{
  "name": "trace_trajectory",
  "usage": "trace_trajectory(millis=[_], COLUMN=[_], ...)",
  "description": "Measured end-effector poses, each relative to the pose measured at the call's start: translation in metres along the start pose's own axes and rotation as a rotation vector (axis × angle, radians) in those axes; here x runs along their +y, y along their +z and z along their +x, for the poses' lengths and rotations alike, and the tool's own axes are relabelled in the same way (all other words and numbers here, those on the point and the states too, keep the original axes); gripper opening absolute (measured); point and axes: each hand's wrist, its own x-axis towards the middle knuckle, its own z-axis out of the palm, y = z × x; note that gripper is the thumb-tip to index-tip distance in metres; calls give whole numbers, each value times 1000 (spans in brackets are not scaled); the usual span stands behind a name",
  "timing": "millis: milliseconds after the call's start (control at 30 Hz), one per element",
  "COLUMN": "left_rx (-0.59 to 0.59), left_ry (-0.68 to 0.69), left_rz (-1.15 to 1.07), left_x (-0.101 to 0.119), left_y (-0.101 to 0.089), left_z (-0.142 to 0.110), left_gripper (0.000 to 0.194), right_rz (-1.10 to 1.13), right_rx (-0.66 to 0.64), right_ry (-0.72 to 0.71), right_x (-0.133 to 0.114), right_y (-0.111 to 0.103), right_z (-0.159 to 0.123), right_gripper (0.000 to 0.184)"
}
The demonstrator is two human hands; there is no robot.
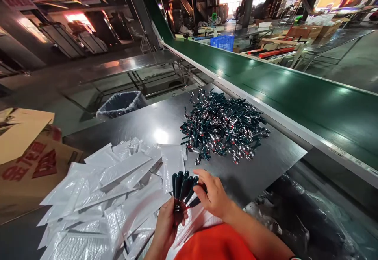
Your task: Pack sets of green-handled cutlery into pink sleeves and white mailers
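My left hand (169,222) is wrapped round a bunch of spoons (183,185) near their bowl ends, and the dark green handles fan out upward. My right hand (214,193) is closed at the right side of the fan, thumb and fingers pinching a handle there. Part of the bowls is hidden inside my left hand. Beyond my hands, a large heap of similar spoons (221,124), with dark handles and shiny metal bowls, lies on the metal table (141,120). White padded envelopes (118,189) are piled to the left of my hands.
A green conveyor belt (265,83) runs behind the table. At the left stands an opened cardboard box (32,173); a lined bin (121,104) is past the table's far edge. Clear plastic over dark items (298,212) lies at the lower right.
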Motion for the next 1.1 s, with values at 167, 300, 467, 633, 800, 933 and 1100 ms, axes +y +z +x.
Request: trace_trajectory(millis=[167,300,467,633,800,933,1100], left_rx=[-35,-28,19,-16,-43,-36,-40], left_ry=[11,-5,4,-15,5,6,-2], left_rz=[-11,-29,-46,-2,31,15,12], left_x=[-6,-7,-4,-7,-11,-11,-10], left_y=[-4,0,7,5,2,0,0], left_z=[3,1,-4,-2,0,-1,-3], left_gripper=[46,45,48,45,46,45,50], right_rz=[-37,-81,-78,-146,-184,-272,-201], right_rx=[-35,10,62,141,59,-58,-26], right_ry=[71,26,-63,-44,-214,-325,-281], right_x=[0,2,5,8,9,6,4], right_y=[0,1,1,2,-2,-7,-4], right_z=[4,6,4,-4,-2,4,2], right_gripper=[14,13,14,25,29,32,18])
